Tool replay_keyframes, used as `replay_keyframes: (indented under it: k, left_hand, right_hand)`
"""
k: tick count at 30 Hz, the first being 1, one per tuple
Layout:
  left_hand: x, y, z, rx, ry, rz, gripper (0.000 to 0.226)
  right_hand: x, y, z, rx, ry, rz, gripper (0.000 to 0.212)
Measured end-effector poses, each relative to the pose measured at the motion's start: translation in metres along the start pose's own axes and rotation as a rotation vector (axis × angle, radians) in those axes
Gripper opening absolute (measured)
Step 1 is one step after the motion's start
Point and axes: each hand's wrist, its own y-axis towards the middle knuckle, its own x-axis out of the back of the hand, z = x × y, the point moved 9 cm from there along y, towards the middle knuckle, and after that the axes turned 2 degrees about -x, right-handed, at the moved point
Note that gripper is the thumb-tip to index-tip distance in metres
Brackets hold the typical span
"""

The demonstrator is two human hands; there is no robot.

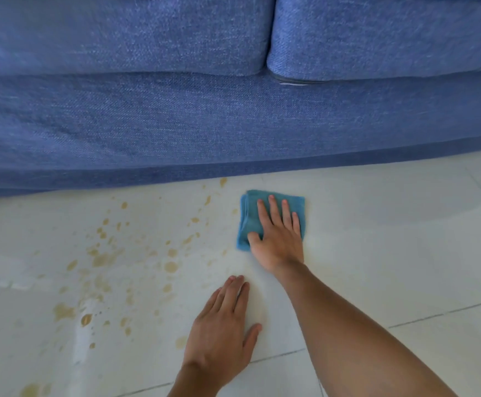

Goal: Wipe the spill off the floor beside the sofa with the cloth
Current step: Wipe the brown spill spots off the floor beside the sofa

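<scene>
Your right hand (pixel 278 236) lies flat, fingers spread, on the folded cloth (pixel 271 216) near the sofa (pixel 176 124); left hand (pixel 222 336) flat, empty, on the floor (pixel 405 253). Sweep left through the spill (pixel 104 259), pressing evenly.

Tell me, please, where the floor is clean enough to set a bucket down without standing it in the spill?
Free: the white floor right of the cloth and right hand, up to the sofa. Crowded: yellowish spill covers the floor left of the cloth and left hand.
</scene>
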Motion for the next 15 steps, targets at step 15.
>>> replay_keyframes:
  k: [15]
  left_hand:
    - [0.03,0.004,0.044,0.052,0.023,-0.072,0.062]
  right_hand:
    - [-0.005,-0.018,-0.027,-0.057,-0.042,0.003,0.087]
